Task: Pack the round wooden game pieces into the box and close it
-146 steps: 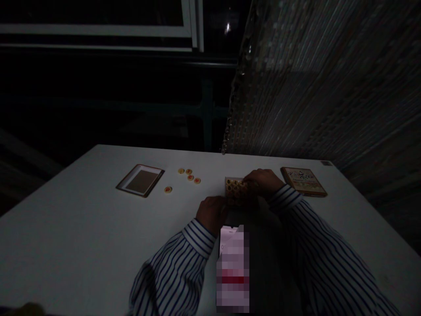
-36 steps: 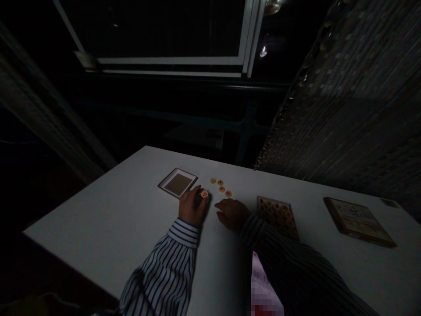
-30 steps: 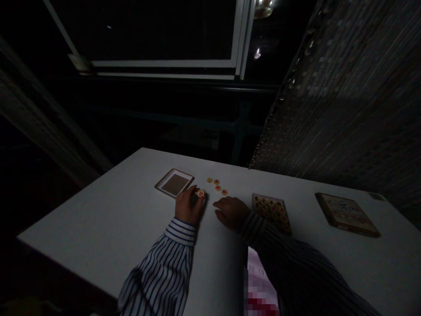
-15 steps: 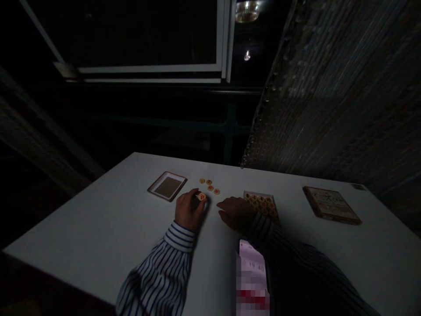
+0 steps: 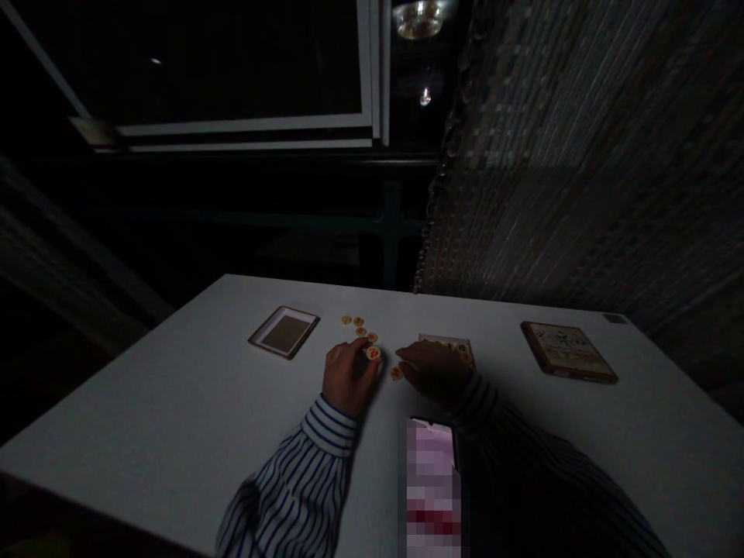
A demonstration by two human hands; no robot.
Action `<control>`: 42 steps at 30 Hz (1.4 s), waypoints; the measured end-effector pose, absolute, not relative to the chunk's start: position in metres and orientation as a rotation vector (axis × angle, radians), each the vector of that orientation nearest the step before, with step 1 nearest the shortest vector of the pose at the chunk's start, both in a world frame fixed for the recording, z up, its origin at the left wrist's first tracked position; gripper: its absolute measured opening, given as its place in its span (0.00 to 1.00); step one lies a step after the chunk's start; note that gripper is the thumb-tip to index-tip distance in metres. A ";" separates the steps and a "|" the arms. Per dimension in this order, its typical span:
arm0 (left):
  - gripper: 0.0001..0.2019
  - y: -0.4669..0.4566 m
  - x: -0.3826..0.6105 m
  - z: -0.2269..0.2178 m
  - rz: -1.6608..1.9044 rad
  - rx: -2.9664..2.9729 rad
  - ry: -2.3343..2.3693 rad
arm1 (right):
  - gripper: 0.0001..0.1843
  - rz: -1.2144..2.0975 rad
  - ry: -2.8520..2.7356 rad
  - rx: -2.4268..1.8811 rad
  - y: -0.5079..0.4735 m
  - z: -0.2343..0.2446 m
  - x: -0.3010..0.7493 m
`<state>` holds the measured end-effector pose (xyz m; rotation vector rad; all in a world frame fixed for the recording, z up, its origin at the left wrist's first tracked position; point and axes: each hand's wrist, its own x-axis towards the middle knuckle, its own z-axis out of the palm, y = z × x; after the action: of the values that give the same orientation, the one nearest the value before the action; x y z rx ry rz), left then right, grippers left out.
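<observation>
My left hand (image 5: 347,377) pinches a round Chinese chess piece (image 5: 373,353) with a red character between thumb and fingertips. Another red-marked chess piece (image 5: 396,373) is at the thumb tip of my right hand (image 5: 433,370); the fingers behind it are partly hidden. Several loose pieces (image 5: 360,331) form a line on the white table just beyond my left hand. Right beside my right hand is an open box (image 5: 445,338) of chess pieces, mostly covered by that hand.
An open shallow tray or lid (image 5: 314,324) lies at the left of the white table (image 5: 174,403). A flat printed box (image 5: 573,353) is at the right. A lit phone (image 5: 433,465) rests near my right forearm. Strands of a bead curtain (image 5: 523,194) hang behind the table.
The view has shifted, so the table things sit further left. My right hand has drawn right toward the box, and a piece now shows at its thumb. My left hand, still gripping its piece, has moved right.
</observation>
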<state>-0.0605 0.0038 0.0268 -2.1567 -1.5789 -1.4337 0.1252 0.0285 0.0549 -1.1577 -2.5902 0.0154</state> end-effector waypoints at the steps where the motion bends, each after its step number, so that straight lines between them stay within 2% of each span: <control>1: 0.16 0.004 -0.058 0.028 -1.440 -2.157 -1.569 | 0.16 0.011 -2.587 -1.160 0.029 0.054 0.127; 11: 0.15 0.005 -0.042 0.031 -1.469 -2.236 -1.564 | 0.13 0.043 -2.428 -1.231 0.029 0.063 0.139; 26: 0.13 0.011 -0.013 0.029 -1.482 -2.260 -1.490 | 0.09 0.492 -2.165 -1.245 0.030 0.072 0.151; 42: 0.14 0.008 -0.005 0.022 -1.675 -2.343 -1.615 | 0.08 0.568 -2.124 -1.158 0.035 0.063 0.155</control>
<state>-0.0047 0.0080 0.0216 -2.3429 -1.6149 -1.6746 0.1547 0.0347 0.0627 -1.1583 -2.1239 0.5677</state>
